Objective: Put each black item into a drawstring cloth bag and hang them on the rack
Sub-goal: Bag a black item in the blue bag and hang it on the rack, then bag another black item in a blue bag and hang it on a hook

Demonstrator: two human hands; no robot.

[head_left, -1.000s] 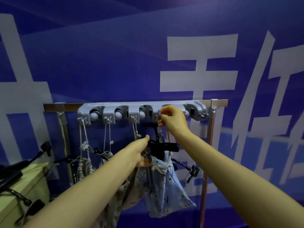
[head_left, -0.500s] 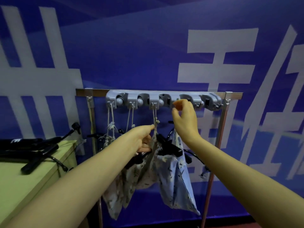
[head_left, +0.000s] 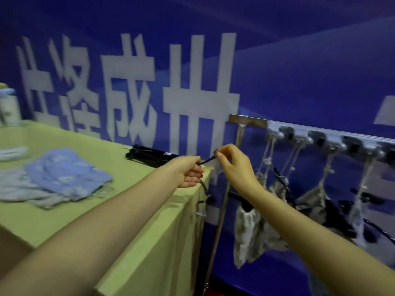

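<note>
My left hand (head_left: 188, 171) and my right hand (head_left: 233, 165) hover close together over the right corner of the green table (head_left: 132, 212). The left palm is half open with nothing in it. The right hand's fingers are pinched, and a thin black tip (head_left: 208, 160) shows between the hands; whether either hand touches it is unclear. Black items (head_left: 149, 154) lie at the table's back edge. Flat cloth bags (head_left: 66, 176) lie on the table to the left. On the right, the rack (head_left: 248, 120) carries several filled bags (head_left: 248, 227) hanging by their strings.
The grey hook strip (head_left: 320, 139) runs along the rack bar to the right edge of view. A bottle (head_left: 8, 107) and a white object (head_left: 10, 152) stand at the table's far left. A blue banner wall is right behind everything.
My view has swung left from the rack to the table. Both hands have let go of the hung bag and its string and moved left toward the table corner.
</note>
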